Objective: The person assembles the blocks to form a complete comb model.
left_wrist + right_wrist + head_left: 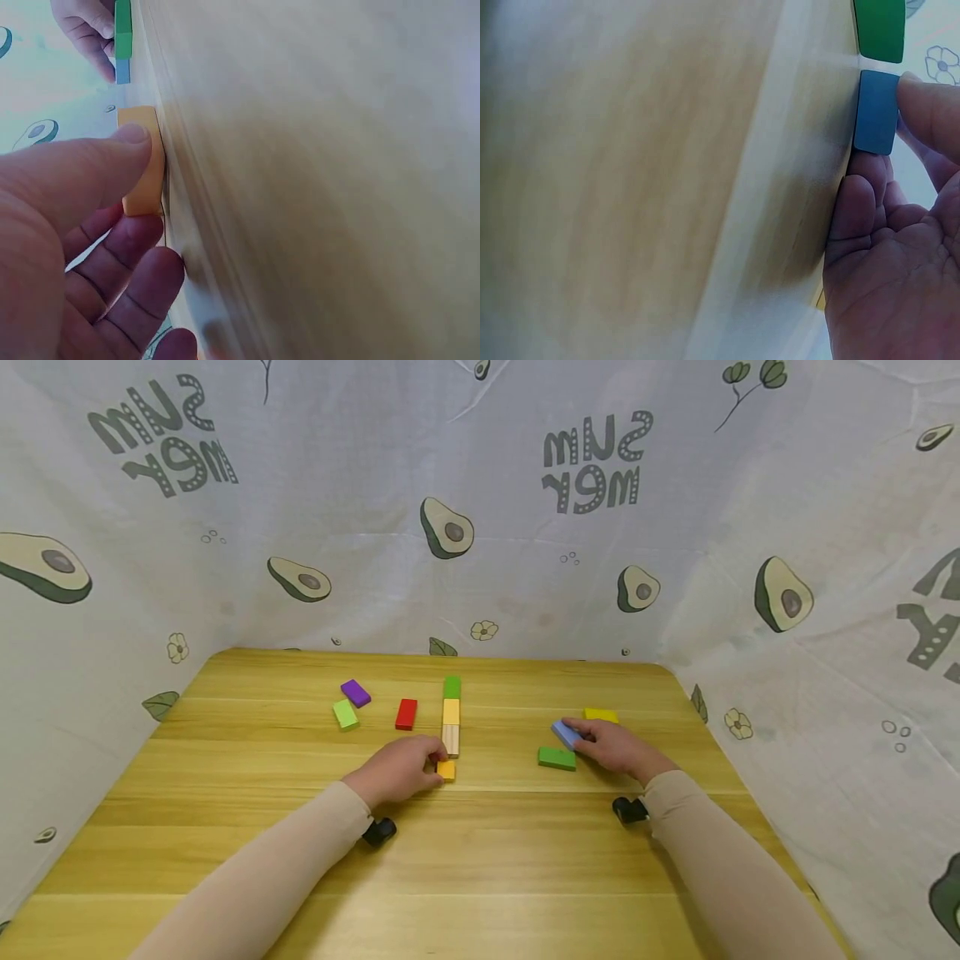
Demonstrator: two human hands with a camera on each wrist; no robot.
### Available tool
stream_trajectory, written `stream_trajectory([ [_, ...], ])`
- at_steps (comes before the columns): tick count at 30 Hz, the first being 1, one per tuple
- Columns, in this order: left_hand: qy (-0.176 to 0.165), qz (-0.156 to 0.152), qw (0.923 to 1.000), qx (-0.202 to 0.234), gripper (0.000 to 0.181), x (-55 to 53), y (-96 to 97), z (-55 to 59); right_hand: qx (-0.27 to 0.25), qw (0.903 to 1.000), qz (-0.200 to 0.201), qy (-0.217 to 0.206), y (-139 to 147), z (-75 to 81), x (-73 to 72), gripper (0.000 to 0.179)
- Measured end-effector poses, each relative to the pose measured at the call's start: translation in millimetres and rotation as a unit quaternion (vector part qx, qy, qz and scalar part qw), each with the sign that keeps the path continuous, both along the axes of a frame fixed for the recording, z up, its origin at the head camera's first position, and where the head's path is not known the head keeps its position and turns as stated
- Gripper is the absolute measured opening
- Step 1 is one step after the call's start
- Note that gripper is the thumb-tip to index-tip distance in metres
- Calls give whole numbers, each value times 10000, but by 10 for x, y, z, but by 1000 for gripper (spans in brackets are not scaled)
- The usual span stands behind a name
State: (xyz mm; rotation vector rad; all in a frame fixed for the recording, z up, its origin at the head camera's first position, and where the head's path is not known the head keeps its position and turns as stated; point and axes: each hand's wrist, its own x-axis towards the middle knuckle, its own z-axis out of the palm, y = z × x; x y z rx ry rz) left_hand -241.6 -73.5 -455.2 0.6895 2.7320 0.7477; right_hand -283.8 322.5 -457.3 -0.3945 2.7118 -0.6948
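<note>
From my remote seat I see the left hand (397, 768) pinching the orange block (446, 772) between thumb and fingers, at the near end of the row of blocks (452, 712); if it pushes too firmly, I think this row could bend out of line. The right hand (615, 750) pinches the blue block (565, 734), with the green block (557, 759) just beside and the yellow block (601, 715) near, so a careless sideways drag could knock one away.

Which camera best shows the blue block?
The right wrist view: the blue block is large there, held by the right hand. The head view shows it small, partly covered by that hand; the left wrist view shows only a small bit beside a green block.
</note>
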Motion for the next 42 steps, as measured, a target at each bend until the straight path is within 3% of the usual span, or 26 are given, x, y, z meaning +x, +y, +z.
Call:
stream_trajectory([
  [11, 90, 60, 9999, 8, 23, -32, 31, -34, 58, 9999, 79, 104, -7, 6, 7, 54],
  [27, 125, 71, 9999, 13, 25, -68, 35, -64, -16, 10000, 19, -75, -14, 14, 1, 54],
  [42, 37, 130, 9999, 99, 24, -73, 51, -42, -47, 10000, 19, -54, -8, 3, 0, 54],
])
